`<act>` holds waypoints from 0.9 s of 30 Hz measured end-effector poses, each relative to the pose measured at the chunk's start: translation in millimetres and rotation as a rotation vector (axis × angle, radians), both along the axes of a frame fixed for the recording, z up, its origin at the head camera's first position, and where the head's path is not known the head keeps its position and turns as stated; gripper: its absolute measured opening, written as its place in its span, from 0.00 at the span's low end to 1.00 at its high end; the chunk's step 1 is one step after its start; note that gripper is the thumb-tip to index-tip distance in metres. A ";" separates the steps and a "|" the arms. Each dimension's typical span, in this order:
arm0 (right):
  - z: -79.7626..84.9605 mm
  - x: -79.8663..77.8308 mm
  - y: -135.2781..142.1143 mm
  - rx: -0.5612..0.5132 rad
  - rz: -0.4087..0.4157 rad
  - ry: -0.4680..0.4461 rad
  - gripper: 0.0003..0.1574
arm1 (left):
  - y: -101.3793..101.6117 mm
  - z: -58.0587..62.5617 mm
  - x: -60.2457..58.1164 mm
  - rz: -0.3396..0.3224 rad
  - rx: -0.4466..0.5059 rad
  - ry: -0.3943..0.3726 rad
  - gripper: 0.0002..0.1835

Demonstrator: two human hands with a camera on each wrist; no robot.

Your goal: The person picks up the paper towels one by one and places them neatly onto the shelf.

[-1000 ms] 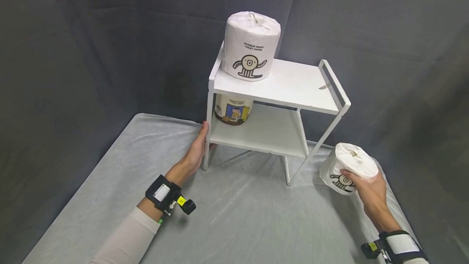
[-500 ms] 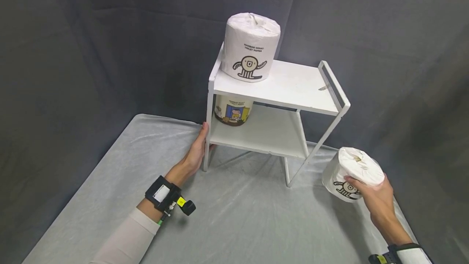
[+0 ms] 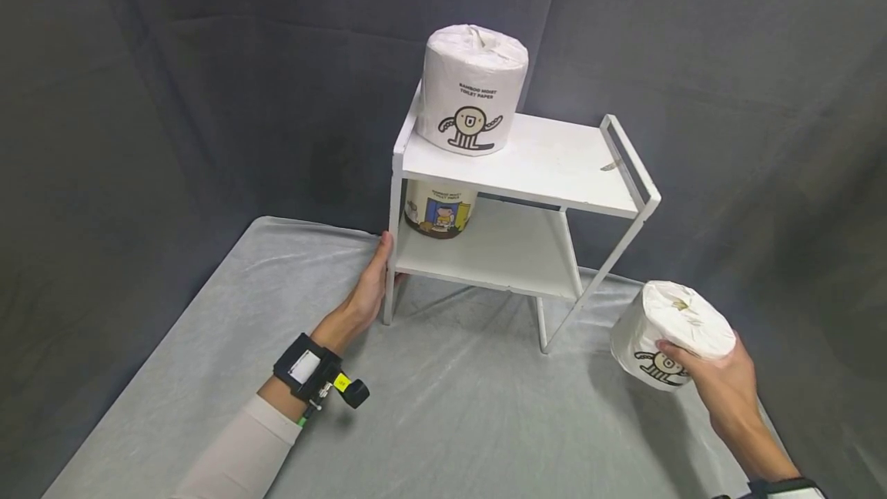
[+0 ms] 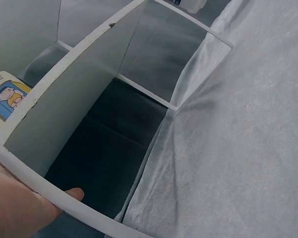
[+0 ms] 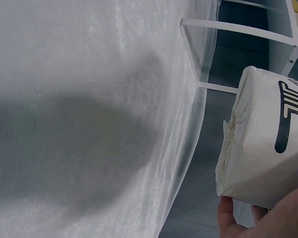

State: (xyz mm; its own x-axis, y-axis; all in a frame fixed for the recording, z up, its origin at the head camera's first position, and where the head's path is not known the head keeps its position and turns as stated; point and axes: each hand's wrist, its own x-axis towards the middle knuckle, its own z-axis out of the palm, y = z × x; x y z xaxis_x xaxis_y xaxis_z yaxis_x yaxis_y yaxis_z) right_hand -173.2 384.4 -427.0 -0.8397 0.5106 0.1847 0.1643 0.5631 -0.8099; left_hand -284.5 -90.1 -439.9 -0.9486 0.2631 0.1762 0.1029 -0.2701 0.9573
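Note:
My right hand [image 3: 728,387] grips a white wrapped toilet roll [image 3: 682,322] by its near right side, thumb across the front over a printed cartoon figure. In the right wrist view the roll [image 5: 268,134] hangs above the cloth, its wide shadow falling below. My left hand [image 3: 363,295] holds the left leg of a small white two-tier shelf [image 3: 554,168]; one fingertip [image 4: 75,193] pokes past the frame in the left wrist view. On the top tier, at the left, stands another white toilet roll [image 3: 471,95]. A picture-printed roll [image 3: 441,210] stands below it on the lower tier.
The shelf stands on a table [image 3: 478,422] covered in pale grey cloth. Dark grey curtains [image 3: 277,83] hang close behind and at both sides. The held roll is to the right of the shelf's slanted right leg [image 3: 610,268], near the table's right edge.
The right hand has moved a little right and toward me with its toilet roll, which tilts slightly more. The left hand and the shelf have stayed in place.

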 end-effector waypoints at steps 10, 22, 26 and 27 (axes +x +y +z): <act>10.6 13.8 -4.2 0.046 0.041 0.001 0.48 | -0.8 0.3 0.3 0.004 -0.028 -0.018 0.50; 32.1 30.4 -21.7 0.063 0.128 0.005 0.46 | 0.3 1.8 1.7 0.003 -0.027 -0.013 0.50; 36.6 35.0 -25.2 0.074 0.151 0.007 0.45 | 0.1 1.6 1.6 0.002 -0.032 -0.019 0.49; 37.4 36.1 -25.7 0.080 0.156 0.008 0.45 | 0.0 1.5 1.5 0.002 -0.034 -0.022 0.49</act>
State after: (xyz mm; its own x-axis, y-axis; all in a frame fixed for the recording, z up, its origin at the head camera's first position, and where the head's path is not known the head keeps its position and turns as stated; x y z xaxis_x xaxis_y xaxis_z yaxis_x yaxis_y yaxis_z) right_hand -137.1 358.7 -389.6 -0.9060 0.3574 0.2268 0.0631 0.6438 -0.7626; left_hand -283.0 -90.1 -438.3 -0.9527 0.2664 0.1465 0.0826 -0.2370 0.9680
